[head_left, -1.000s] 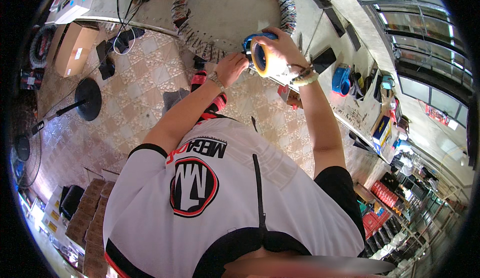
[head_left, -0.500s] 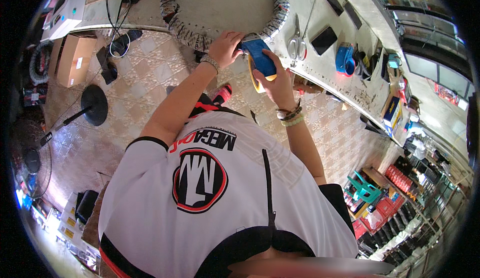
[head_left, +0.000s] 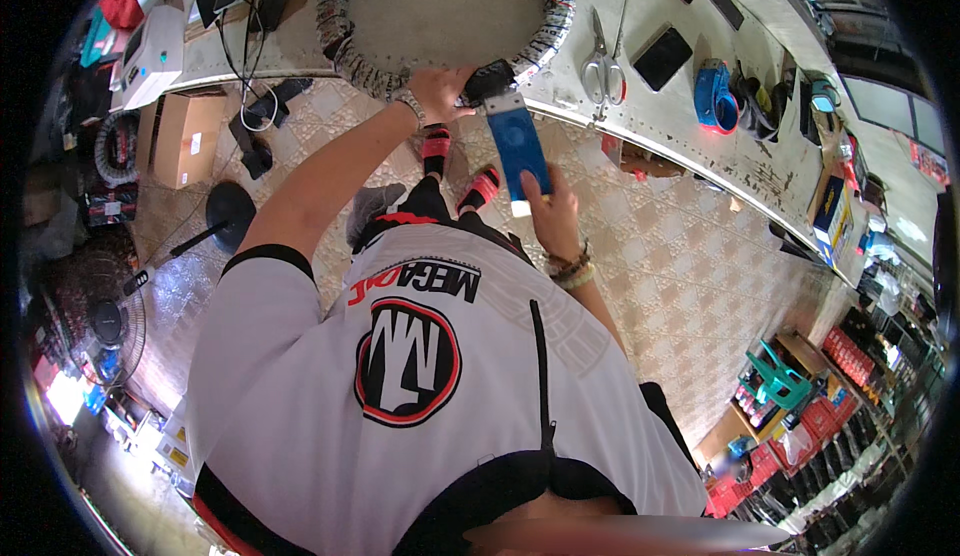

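A ring-shaped tire (head_left: 548, 46), wound in white printed wrapping, lies on the workbench and reaches its near edge. My left hand (head_left: 437, 94) is closed around its near side. Just right of those fingers is a dark, glossy patch (head_left: 490, 81) on the ring. My right hand (head_left: 555, 211) grips the lower part of a blue tape dispenser (head_left: 515, 141). The dispenser's pale upper end is close to the dark patch; whether they touch, I cannot tell. Part of my left fingers is hidden by the ring.
Scissors (head_left: 602, 74), a black phone (head_left: 663, 58) and a blue tape roll (head_left: 716, 98) lie on the bench (head_left: 640, 121) to the right. A cardboard box (head_left: 190, 136) and a round black stand base (head_left: 231, 216) stand on the tiled floor at left. Cables hang from the bench.
The tape dispenser has swung to hang lengthwise below the ring, and my right hand has moved down with it. My left hand has stayed at the ring. The dark patch now shows more fully.
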Demonstrator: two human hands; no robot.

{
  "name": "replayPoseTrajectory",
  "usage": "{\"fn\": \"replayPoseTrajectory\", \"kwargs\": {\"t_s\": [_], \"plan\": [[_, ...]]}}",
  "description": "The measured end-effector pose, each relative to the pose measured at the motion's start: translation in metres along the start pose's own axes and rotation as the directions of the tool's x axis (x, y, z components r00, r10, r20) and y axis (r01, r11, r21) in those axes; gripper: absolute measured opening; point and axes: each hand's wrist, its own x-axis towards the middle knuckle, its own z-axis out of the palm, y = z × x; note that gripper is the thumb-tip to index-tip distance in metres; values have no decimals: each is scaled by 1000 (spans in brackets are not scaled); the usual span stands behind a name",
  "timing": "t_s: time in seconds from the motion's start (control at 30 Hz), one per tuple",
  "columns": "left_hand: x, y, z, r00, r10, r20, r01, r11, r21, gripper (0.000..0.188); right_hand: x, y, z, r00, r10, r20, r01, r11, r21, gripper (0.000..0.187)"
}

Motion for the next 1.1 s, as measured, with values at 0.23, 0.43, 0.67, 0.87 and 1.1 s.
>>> {"fn": "replayPoseTrajectory", "kwargs": {"t_s": [0.23,0.43,0.67,0.87,1.1], "plan": [[4,-10,-157,994,105,-33,-110,941,-320,66,-38,54,-28,981,-86,176,45,973,225,47],[-9,-1,-289,955,265,133,-166,849,-502,67,103,19,4,834,-474,283,467,879,96,54],[-38,7,-273,932,263,250,-110,861,-497,107,223,-88,35,768,-638,-56,613,707,353,51],[-44,6,-259,967,251,49,-144,691,-708,149,234,-139,13,788,-602,133,372,637,675,43],[-27,15,-254,967,244,67,-57,468,-882,143,260,-127,27,731,-626,-271,665,566,488,51]]}}
